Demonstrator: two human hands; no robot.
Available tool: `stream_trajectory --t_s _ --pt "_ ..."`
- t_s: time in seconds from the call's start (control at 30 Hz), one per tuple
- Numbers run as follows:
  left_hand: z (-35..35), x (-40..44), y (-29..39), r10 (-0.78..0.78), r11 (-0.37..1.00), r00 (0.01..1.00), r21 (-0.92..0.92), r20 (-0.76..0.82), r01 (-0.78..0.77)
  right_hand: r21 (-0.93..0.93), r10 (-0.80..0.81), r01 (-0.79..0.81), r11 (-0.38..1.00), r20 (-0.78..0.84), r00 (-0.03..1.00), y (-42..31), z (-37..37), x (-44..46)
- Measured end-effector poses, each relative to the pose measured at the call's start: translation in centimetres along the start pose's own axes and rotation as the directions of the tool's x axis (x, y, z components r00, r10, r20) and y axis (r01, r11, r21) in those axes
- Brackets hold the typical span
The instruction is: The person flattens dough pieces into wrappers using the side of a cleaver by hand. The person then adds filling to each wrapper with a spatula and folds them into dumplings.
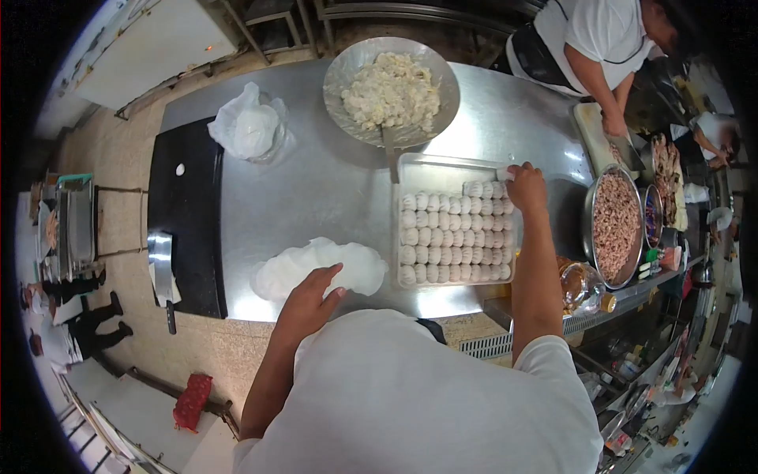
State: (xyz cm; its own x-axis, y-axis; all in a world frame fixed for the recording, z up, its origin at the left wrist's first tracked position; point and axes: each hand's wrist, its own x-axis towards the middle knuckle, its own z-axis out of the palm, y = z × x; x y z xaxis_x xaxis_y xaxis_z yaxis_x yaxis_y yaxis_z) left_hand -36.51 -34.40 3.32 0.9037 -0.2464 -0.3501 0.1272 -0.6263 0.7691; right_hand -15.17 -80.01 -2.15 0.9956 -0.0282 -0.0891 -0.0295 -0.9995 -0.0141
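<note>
My left hand (314, 299) rests at the front edge of a pile of thin white dough wrappers (347, 265), thumb and fingers apart. At the upper right corner of a clear tray (454, 166) is my right hand (527, 186), its fingers bent down over the rim; whether they pinch anything is hidden. Rows of pleated dumplings (454, 237) fill much of the tray, and the top row is only partly filled, at its right end. Behind the tray stands a large metal bowl of pale filling (391, 91), with a flat-handled utensil (391, 154) leaning out towards the tray.
A plastic bag with dough (254, 130) lies at the back left. On a black board (189, 213) are a cleaver (161, 268) and a small dough piece (180, 169). A bowl of chopped meat (616, 229) and an oil bottle (583, 286) stand right; a co-worker (604, 55) cuts behind.
</note>
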Motion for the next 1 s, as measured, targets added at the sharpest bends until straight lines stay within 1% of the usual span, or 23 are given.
stream_trajectory --t_s 0.07,0.1,0.13,0.17,0.2,0.23,0.3,0.33,0.37,0.4,0.43,0.47,0.53,0.57,0.63,0.67,0.73,0.77,0.87,0.93,0.97,1.0 --pt "0.0 -0.4 -0.6 -0.01 1.0 0.999 0.017 -0.03 0.01 -0.088 -0.001 0.008 0.996 0.079 0.997 0.1 0.5 0.2" --pt "-0.1 -0.9 -0.9 -0.007 0.999 0.999 0.033 -0.049 0.008 -0.089 0.005 0.001 0.996 0.066 0.998 0.3 0.8 -0.1" --pt "-0.3 -1.5 -1.2 -0.042 0.998 0.997 0.042 -0.064 0.045 -0.086 0.011 -0.007 0.996 0.052 0.999 -0.3 0.7 -0.6" --pt "-0.6 -1.7 -1.4 -0.022 0.999 0.996 0.041 -0.086 0.026 -0.064 -0.019 0.023 0.998 0.062 0.998 -1.3 0.8 -1.1" --pt "-0.8 -1.9 -1.5 0.005 0.999 0.994 0.04 -0.105 0.0 0.07 -0.034 0.04 0.997 -0.081 0.996 -2.4 0.0 -2.2" --pt "-1.0 -2.2 -1.4 -0.047 0.999 0.992 -0.02 -0.115 0.045 0.197 -0.019 0.064 0.978 -0.22 0.975 -3.1 -0.3 -3.4" --pt "-1.2 -2.5 -2.3 -0.06 0.998 0.989 -0.014 -0.135 0.059 0.431 -0.132 0.263 0.863 -0.309 0.942 -6.0 0.9 -6.5" --pt "-1.2 -2.3 -2.6 -0.058 0.998 0.988 -0.012 -0.145 0.057 0.615 -0.153 0.254 0.746 -0.212 0.965 -9.3 0.1 -8.8" --pt "-1.4 -2.0 -2.7 -0.044 0.999 0.99 -0.008 -0.137 0.043 0.735 -0.186 0.224 0.64 -0.134 0.973 -12.2 0.3 -11.3" --pt "-1.7 -1.8 -3.0 -0.005 1.0 0.991 -0.007 -0.132 0.004 0.778 -0.265 0.259 0.573 -0.122 0.956 -15.0 0.7 -13.6" --pt "-1.9 -1.7 -3.2 0.033 0.999 0.991 -0.008 -0.126 -0.034 0.841 -0.342 0.204 0.501 -0.024 0.94 -18.0 0.4 -15.7" --pt "-2.4 -1.5 -3.4 0.045 0.999 0.992 -0.007 -0.116 -0.046 0.823 -0.394 0.264 0.503 -0.053 0.917 -20.8 1.1 -17.3" --pt "-3.3 -1.1 -3.5 0.102 0.995 0.992 0.022 -0.074 -0.1 0.744 -0.407 0.204 0.637 0.099 0.908 -25.1 2.1 -19.6" --pt "-3.8 -1.0 -4.0 0.117 0.993 0.991 0.017 -0.064 -0.116 0.736 -0.391 0.197 0.647 0.099 0.915 -26.7 2.7 -20.2" --pt "-4.8 -0.8 -5.0 0.178 0.983 0.983 0.043 -0.037 -0.177 0.612 -0.345 0.163 0.774 0.191 0.919 -28.9 4.1 -20.6" --pt "-5.3 -0.9 -5.5 0.192 0.981 0.981 0.033 -0.03 -0.191 0.601 -0.331 0.156 0.784 0.192 0.924 -29.3 4.6 -20.6" --pt "-6.3 -1.3 -6.7 0.271 0.961 0.962 0.071 -0.033 -0.268 0.554 -0.302 0.114 0.824 0.26 0.917 -29.4 5.4 -20.0" --pt "-6.7 -1.5 -7.5 0.275 0.961 0.961 0.05 -0.035 -0.273 0.537 -0.296 0.113 0.836 0.269 0.917 -29.3 5.8 -19.6" --pt "-7.5 -2.6 -10.3 0.249 0.966 0.968 -0.059 -0.039 -0.251 0.524 -0.317 0.102 0.846 0.34 0.886 -28.9 5.9 -18.8" --pt "-8.1 -3.0 -11.8 0.214 0.969 0.977 -0.127 0.012 -0.211 0.547 -0.289 0.016 0.837 0.418 0.861 -28.9 5.3 -18.3" --pt "-8.4 -3.3 -12.5 0.222 0.966 0.975 -0.137 0.009 -0.219 0.559 -0.316 0.044 0.828 0.4 0.86 -28.8 5.3 -18.2" --pt "-8.7 -3.5 -13.0 0.213 0.967 0.977 -0.15 0.034 -0.205 0.549 -0.31 0.046 0.835 0.399 0.863 -28.8 5.6 -18.2"
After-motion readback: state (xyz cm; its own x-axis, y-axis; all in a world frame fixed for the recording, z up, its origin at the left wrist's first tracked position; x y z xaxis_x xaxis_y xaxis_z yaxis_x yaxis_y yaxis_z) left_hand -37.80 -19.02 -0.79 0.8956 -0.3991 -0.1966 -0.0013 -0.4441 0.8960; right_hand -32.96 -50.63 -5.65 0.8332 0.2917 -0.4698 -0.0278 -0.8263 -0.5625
